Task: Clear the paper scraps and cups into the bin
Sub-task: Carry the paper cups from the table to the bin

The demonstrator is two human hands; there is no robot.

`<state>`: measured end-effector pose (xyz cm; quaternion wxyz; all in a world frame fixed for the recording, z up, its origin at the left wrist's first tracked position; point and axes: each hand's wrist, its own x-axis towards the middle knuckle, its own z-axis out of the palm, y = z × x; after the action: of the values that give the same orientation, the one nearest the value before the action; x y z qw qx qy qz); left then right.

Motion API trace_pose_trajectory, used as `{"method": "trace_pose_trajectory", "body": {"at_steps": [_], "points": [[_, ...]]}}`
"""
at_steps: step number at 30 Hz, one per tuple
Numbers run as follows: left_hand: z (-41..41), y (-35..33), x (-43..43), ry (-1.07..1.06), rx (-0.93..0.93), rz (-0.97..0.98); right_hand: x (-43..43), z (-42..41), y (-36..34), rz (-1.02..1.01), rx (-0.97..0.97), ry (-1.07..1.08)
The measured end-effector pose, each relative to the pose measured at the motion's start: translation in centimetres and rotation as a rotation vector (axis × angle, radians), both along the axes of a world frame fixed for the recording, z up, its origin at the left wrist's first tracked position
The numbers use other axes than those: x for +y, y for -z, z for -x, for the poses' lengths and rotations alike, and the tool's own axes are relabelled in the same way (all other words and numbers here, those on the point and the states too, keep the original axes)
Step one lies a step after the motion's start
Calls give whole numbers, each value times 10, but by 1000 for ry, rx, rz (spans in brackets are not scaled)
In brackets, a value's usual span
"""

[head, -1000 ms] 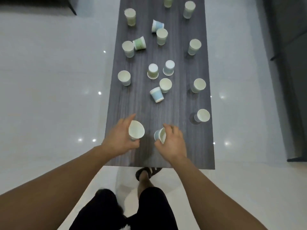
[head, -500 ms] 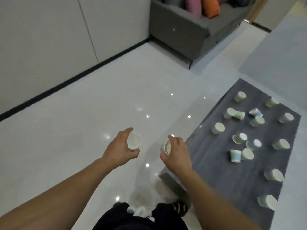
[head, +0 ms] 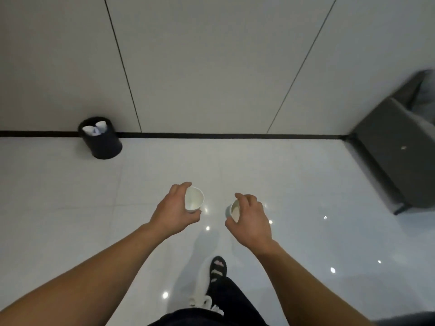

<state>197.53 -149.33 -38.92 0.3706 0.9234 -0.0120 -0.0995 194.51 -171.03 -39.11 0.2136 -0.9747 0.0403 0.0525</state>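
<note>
My left hand [head: 175,211] grips a white paper cup [head: 194,200], its mouth turned towards me. In my right hand [head: 250,218] sits a second, smaller-looking paper cup [head: 235,210], held sideways by the fingers. Both are held out over the white floor at about waist height. A black round bin [head: 103,142] stands on the floor against the wall, far off to the upper left of my hands. Inside it lie a few white cups [head: 94,129]. The table with the other cups is out of view.
A grey sofa [head: 397,149] fills the right side by the wall corner. A black skirting strip [head: 223,135] runs along the wall base. Glossy white floor tiles [head: 70,208] lie between me and the bin. My sandalled foot [head: 218,269] is stepping forward below my hands.
I have turned left away from the table, which has left the view. The wall and the bin have come into sight. Both hands keep the same cups.
</note>
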Motion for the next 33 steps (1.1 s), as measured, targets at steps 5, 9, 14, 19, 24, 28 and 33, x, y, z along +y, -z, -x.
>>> {"method": "trace_pose_trajectory", "body": {"at_steps": [5, 9, 14, 19, 24, 28, 33], "points": [[-56, -5, 42, -181, -3, -40, 34, -100, 0, 18, 21, -199], [-95, -14, 69, -337, -20, -45, 65, -174, -7, 30, 12, -348], [-130, -11, 124, -506, -6, -52, 129, -245, -4, 27, 24, -521], [-173, 5, 210, -640, -3, -49, 227, -319, 7, 37, 39, -642], [-217, 10, 300, -648, 52, -71, 325, -372, 10, 32, 55, -683], [-261, 2, 365, -661, 48, -79, 391, -413, 5, 29, 47, -685], [-320, 6, 421, -684, 34, -73, 451, -464, 8, 30, 51, -693]]}}
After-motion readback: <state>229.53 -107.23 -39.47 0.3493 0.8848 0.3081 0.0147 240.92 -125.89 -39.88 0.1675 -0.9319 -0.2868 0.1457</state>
